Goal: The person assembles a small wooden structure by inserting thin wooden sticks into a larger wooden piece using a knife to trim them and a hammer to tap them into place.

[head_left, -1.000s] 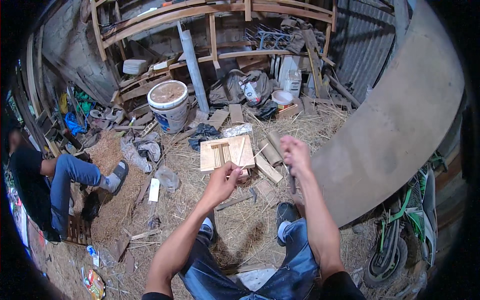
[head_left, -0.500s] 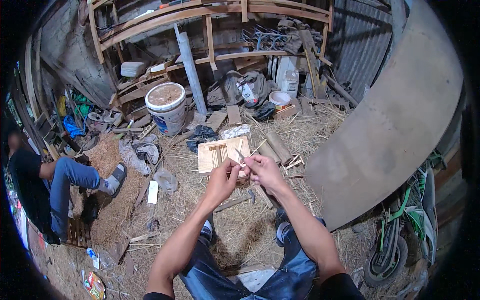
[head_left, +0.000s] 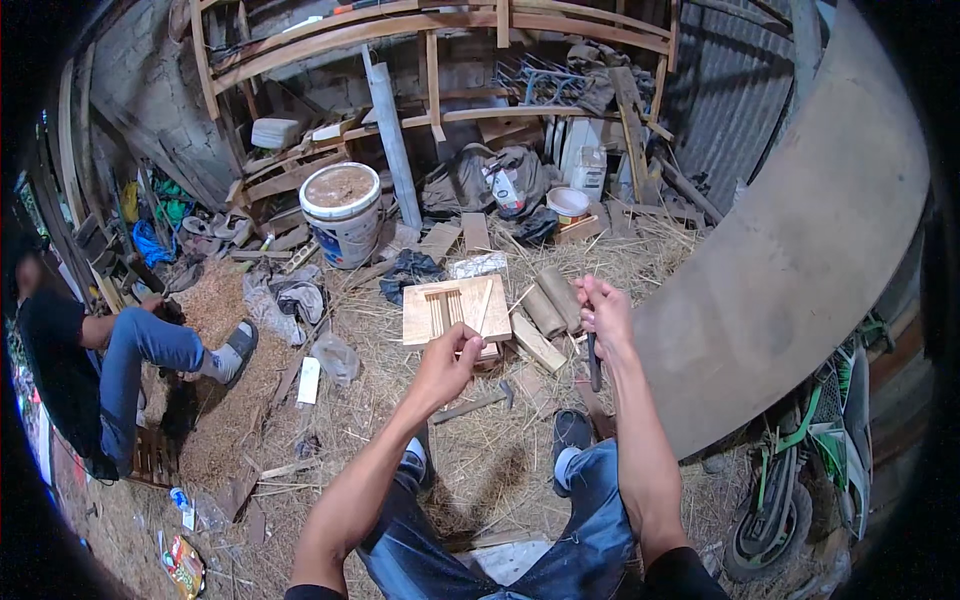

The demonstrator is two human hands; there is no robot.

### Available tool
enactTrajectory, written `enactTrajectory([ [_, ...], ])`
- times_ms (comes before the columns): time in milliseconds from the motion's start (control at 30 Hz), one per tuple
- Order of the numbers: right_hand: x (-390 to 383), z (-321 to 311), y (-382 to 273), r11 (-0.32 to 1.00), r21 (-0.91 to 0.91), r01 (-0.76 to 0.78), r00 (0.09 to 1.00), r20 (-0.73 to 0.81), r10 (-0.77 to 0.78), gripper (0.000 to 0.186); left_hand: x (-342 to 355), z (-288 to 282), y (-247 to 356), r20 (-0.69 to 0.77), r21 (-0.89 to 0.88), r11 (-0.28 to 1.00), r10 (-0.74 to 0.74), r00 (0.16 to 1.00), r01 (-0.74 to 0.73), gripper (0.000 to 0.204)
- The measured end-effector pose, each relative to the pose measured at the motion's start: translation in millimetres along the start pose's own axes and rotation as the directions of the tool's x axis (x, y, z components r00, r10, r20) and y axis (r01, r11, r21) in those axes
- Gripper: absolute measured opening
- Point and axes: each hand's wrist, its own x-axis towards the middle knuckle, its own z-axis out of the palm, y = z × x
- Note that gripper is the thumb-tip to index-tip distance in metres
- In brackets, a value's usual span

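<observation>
My right hand (head_left: 608, 318) is raised to the right of the wooden board, its fingers closed around a knife with a long dark handle (head_left: 595, 362). The handle hangs below the fist; the blade cannot be made out now. My left hand (head_left: 448, 362) is pinched at the board's near edge, and whatever lies between its fingertips is too small or hidden to name. The pale board (head_left: 420, 318) has a slotted opening with thin slats (head_left: 444, 308) in it. A thin wooden stick (head_left: 487, 306) slants across the board's right part, beyond my left fingertips.
A hammer (head_left: 475, 402) lies on the straw between my feet. Wood blocks (head_left: 538, 342) lie right of the board. A white bucket (head_left: 342, 222) stands behind. A large curved sheet (head_left: 780, 240) leans at right, near a small motorbike (head_left: 790, 470). Another person (head_left: 150, 340) sits at left.
My right hand has moved right and up, away from my left hand, taking the knife with it. My left hand stays near the board. The view has shifted slightly.
</observation>
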Motion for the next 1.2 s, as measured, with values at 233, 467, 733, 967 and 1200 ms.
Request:
enactTrajectory([
  [233, -36.8, 63.4, 25.8, 0.986, -0.118, -0.119, 0.909, 0.387, 0.156, 0.019, 6.2, 4.6, -10.8, 0.026, -0.064, 0.998, -0.023, 0.999, 0.024, 0.016],
  [467, -14.4, 39.8, 10.2, 0.996, -0.066, -0.064, 0.980, 0.184, 0.075, 0.018, 2.7, 4.3, -6.2, 0.065, -0.082, 0.997, 0.001, 0.998, 0.004, 0.017],
  [733, -23.5, 36.3, 5.2, 0.978, -0.206, 0.017, 0.990, 0.144, 0.013, 0.019, 5.7, -0.8, -19.3, -0.003, -0.065, 0.997, 0.044, 0.999, -0.044, 0.019],
  [967, -22.3, 53.7, 29.2, 0.986, -0.121, -0.115, 0.954, 0.263, 0.144, 0.019, 5.1, 5.6, -2.8, 0.030, -0.053, 0.999, 0.008, 1.000, -0.007, 0.019],
  [1200, -4.2, 9.1, 0.7, 0.994, -0.111, -0.004, 1.000, 0.025, 0.006, 0.021, -2.6, -6.7, -3.7, -0.026, -0.031, 0.999, 0.035, 0.999, -0.036, 0.019],
])
